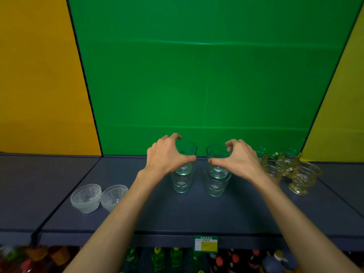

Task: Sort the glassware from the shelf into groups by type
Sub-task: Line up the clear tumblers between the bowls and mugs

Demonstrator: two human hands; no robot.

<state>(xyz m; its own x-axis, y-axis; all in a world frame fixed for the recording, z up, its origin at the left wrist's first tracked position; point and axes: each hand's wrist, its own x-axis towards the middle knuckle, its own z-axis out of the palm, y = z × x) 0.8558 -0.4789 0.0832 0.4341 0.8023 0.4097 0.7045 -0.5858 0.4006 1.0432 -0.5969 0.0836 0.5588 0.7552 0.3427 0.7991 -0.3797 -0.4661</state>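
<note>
Spanning the lower middle of the frame, a dark blue-grey shelf runs left to right. Green backdrop panel fills the centre behind it; orange panel at upper left, yellow panel at right. Green-and-yellow price tag on the shelf's front lip, bottom centre. Below the lip, blurred bottles, green and red caps.

Glassware, left to right: two clear ribbed bowls side by side at lower left; two stacks of clear tumblers at centre; cluster of amber footed cups at right, near the back edge.

Left hand: reaches in from below, thumb and fingers curled round the rim of the left top tumbler, which sits nested in the left lower tumbler.

Right hand: mirrored pose, thumb in front and fingers over the far rim, gripping the right top tumbler, nested in the right lower tumbler.

Both forearms bare, angling up from the bottom corners. Stacks stand upright, apart from each other.
</note>
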